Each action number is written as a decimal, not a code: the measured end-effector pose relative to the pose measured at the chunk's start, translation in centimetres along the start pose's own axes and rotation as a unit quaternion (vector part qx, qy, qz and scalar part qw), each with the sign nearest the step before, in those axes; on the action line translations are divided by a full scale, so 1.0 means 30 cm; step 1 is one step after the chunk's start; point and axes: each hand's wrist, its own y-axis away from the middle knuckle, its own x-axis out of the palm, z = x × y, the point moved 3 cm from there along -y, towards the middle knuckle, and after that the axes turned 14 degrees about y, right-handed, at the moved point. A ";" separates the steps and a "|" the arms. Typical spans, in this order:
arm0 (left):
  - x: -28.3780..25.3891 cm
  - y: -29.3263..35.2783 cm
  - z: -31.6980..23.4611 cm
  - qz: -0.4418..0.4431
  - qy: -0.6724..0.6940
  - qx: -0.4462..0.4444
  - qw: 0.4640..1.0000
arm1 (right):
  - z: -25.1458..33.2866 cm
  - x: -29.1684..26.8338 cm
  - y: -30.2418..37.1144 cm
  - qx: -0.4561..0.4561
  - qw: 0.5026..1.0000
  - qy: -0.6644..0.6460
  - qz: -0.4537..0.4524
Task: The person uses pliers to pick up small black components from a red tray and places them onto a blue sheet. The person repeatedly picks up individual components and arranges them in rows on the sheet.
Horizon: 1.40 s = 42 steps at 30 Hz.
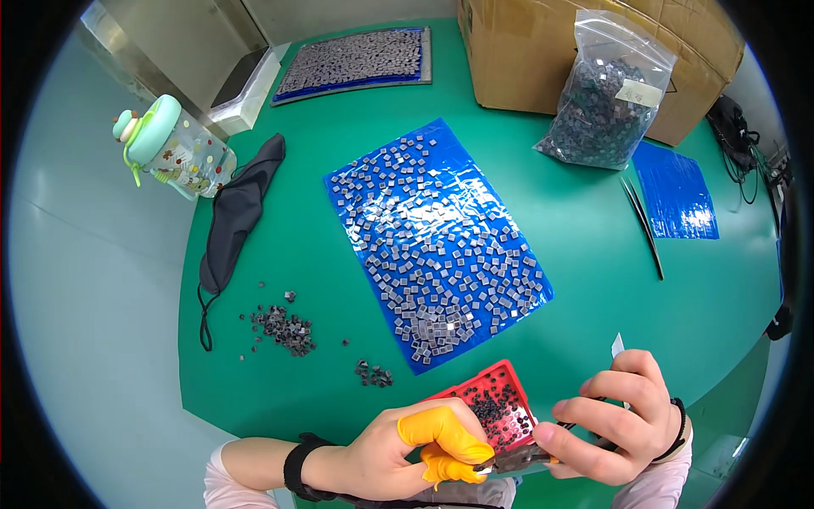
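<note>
My left hand (424, 445) wears yellow finger covers on its thumb and forefinger. They pinch a small piece, too small to make out, over the table's near edge. Closed around a pair of dark pliers (513, 460), my right hand (615, 420) brings their jaws up to the left fingertips; its fingers hide most of the handles. Just beyond both hands, a red tray (506, 371) contains many small black parts (487, 405). Farther off lies a blue sheet (437, 136) covered with small square grey pieces (441, 331).
Loose dark pieces (287, 329) form a pile at left, beside a black face mask (237, 212) and a bottle (178, 144). A filled grey board (352, 64), a zip bag of pieces (598, 110) and a cardboard box (517, 51) stand behind. Tweezers (644, 225) lie at right.
</note>
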 end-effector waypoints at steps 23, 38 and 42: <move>-0.001 0.000 -0.017 -0.074 0.031 -0.075 0.994 | -0.008 0.000 0.001 0.012 0.999 -0.011 -0.030; 0.004 0.019 -0.033 -0.032 -0.167 0.144 0.975 | -0.010 0.014 -0.004 -0.011 0.999 -0.029 -0.012; -0.006 0.005 -0.026 0.010 -0.101 0.046 0.994 | -0.011 0.009 -0.005 -0.025 0.999 -0.033 -0.009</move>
